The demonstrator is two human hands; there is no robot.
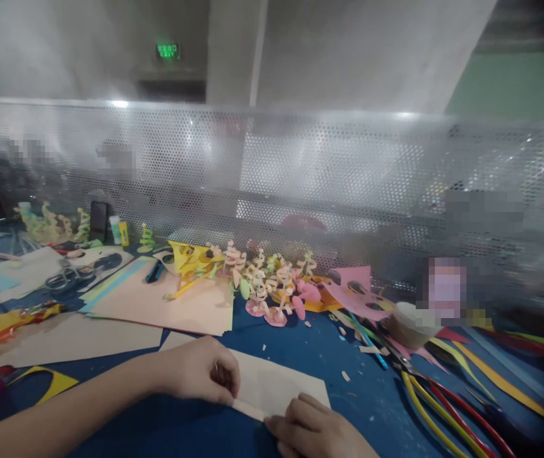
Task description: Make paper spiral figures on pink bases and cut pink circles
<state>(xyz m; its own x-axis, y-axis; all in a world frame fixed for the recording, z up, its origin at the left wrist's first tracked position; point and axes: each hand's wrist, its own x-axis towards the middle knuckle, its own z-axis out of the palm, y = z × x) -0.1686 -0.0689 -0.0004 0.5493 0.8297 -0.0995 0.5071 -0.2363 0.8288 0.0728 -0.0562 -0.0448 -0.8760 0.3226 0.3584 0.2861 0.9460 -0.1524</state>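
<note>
Head view: the left hand (205, 372) has thumb and fingertips brought together on the near edge of a cream sheet (284, 385); the right hand (317, 429), fingers curled and narrow, holds that edge slightly nearer the wearer. A thin strip of edge shows between the two sets of fingertips, and the sheet extends beyond them. Underneath is a blue tabletop (324, 346), littered with small pale scraps just beyond the right fingers. Right of those fingers lie scissors (404, 364) with yellow and red handles. Past the left fingers sits a paper stack (195, 305), its top sheet peach. Farther ahead of both hands, paper spirals (265, 280) are heaped, some on pink bases. A perforated metal screen (181, 162) stands across the tabletop's far side, well apart from the fingers. Behind it rises a grey wall (348, 54); a lit green exit sign (167, 51) shows high, beyond the left fingers.
</note>
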